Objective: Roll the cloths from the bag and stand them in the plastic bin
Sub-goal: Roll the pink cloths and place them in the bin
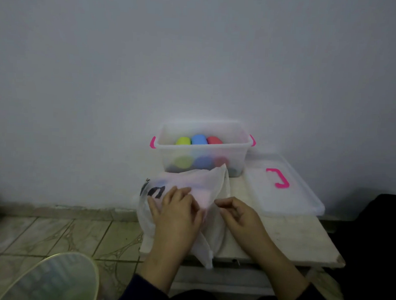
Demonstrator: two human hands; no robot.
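Here, largest first.
Table (290, 240): sitting at lower centre, its near edge partly hidden by forearms.
Lid (288, 199): lying right of the bin.
Bin (204, 147): holding yellow, blue and red rolls (198, 139), blurred through its wall.
Bag (211, 191): lying before the bin, contents unclear.
Left hand (178, 211): pressing flat on the bag, fingers spread.
Right hand (237, 214): pinching the bag's edge, fingers curled.

Mid-frame, the bag (190, 195) is blocking the bin's (204, 147) near wall, while the lid (288, 187) is crowding its right side. Bare worktop (290, 240) is lying open at lower right, and the bin's top is standing open.
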